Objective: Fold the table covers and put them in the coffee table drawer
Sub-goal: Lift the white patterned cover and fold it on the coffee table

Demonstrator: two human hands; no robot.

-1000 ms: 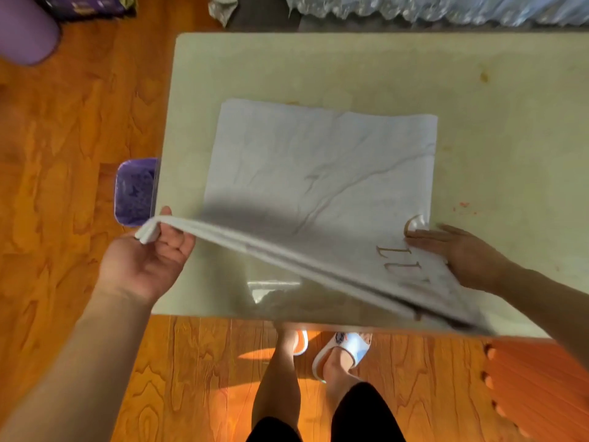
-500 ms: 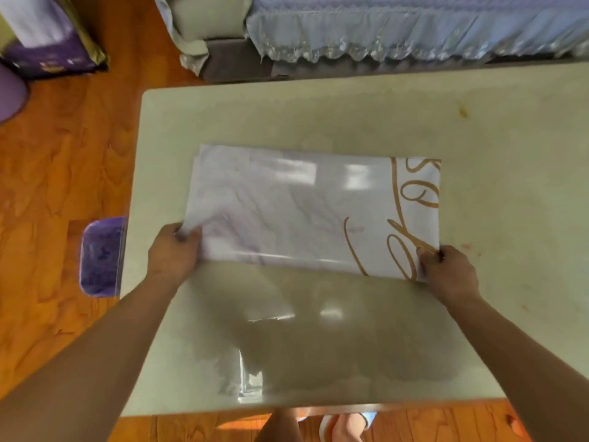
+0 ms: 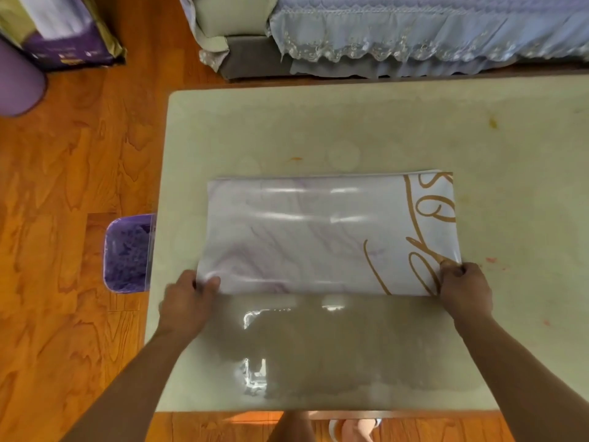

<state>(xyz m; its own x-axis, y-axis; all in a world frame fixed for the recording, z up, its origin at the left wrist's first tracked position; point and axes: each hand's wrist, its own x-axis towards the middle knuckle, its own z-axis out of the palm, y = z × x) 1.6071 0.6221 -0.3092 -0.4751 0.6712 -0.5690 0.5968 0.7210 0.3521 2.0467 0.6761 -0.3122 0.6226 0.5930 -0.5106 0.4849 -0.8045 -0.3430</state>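
On the wooden floor (image 3: 73,193), near the left edge of the coffee table (image 3: 350,135), stands a purple bin (image 3: 127,253), partly hidden under the table's edge. Further back on the left there is a purple package (image 3: 67,30), and a round purple object (image 3: 17,82) is beside it. The left hand (image 3: 188,303) is near the front left part of the table and grasps the near left corner of the folded table cover (image 3: 312,237), with the thumb on top of the sheet and the other fingers curled around its edge. The table cover lies flat in the middle of the table, closer to the front edge than to the back one. It is glossy, pale with faint purple marbling, and it has gold curly writing on its right part. The right hand (image 3: 463,288) pinches the near right corner of the cover, with its fingers bent on the edge. Both forearms come from the front edge of the table. Behind the back edge of the table stands a sofa (image 3: 242,52) with a light blue lace cover (image 3: 430,30) hanging on it.
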